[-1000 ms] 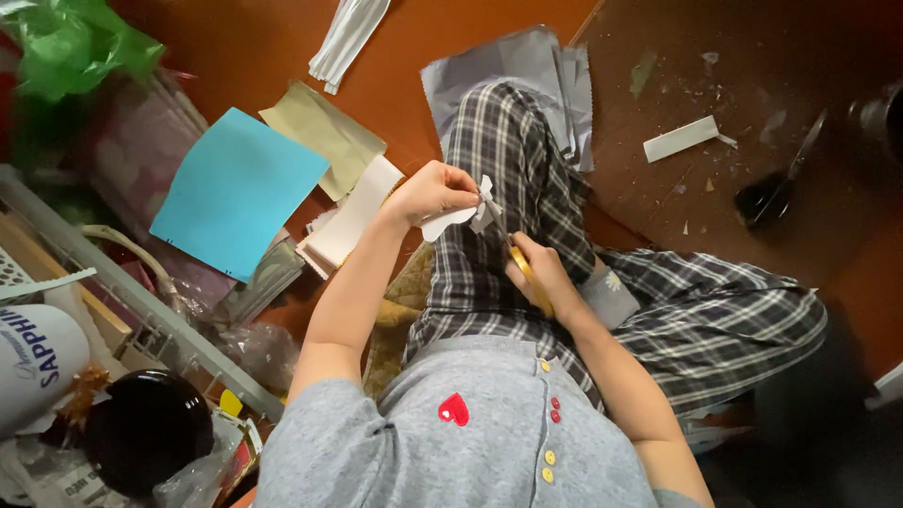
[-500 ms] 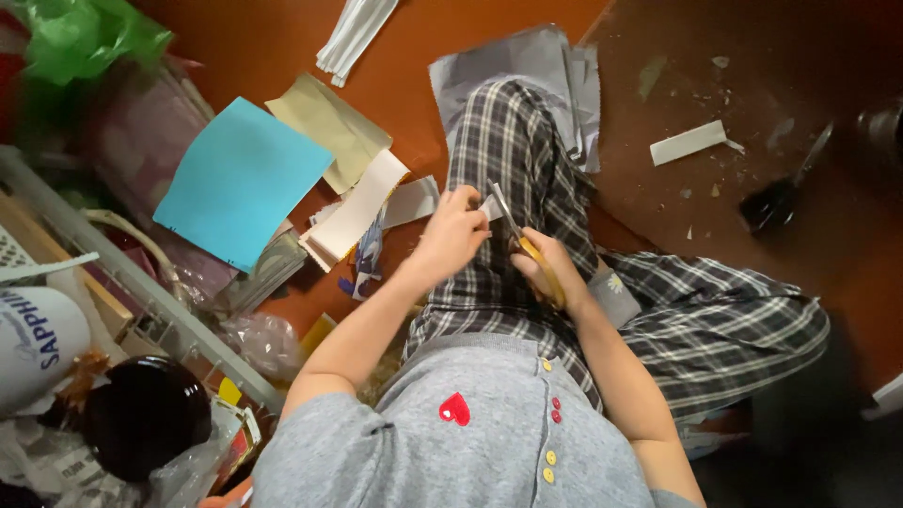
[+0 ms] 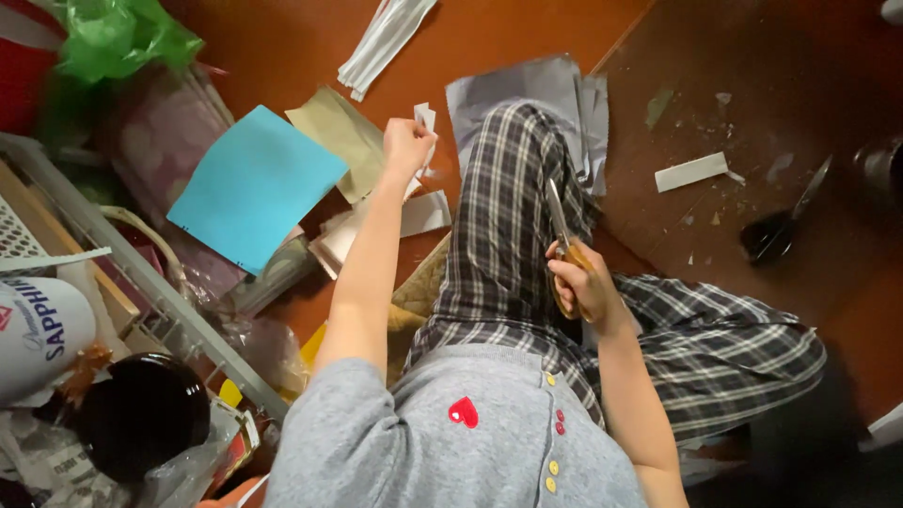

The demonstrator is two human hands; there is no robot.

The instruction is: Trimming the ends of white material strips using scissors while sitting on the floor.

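Scissors (image 3: pixel 562 230), blades up over the plaid-trousered knee, sit clenched in the right hand (image 3: pixel 583 287); the left hand (image 3: pixel 406 146) pinches a white paper scrap (image 3: pixel 425 120) above the floor. A slip could apparently nick the leg.

A small white paper scrap (image 3: pixel 425 120), narrow and jagged-edged, stands upright in the fingers of the left hand (image 3: pixel 406 146), above the red-brown floor (image 3: pixel 282 47) beside the plaid knee. The scissors (image 3: pixel 561 226), orange-handled with slim grey blades, point up along the plaid leg, gripped by the right hand (image 3: pixel 581 287).
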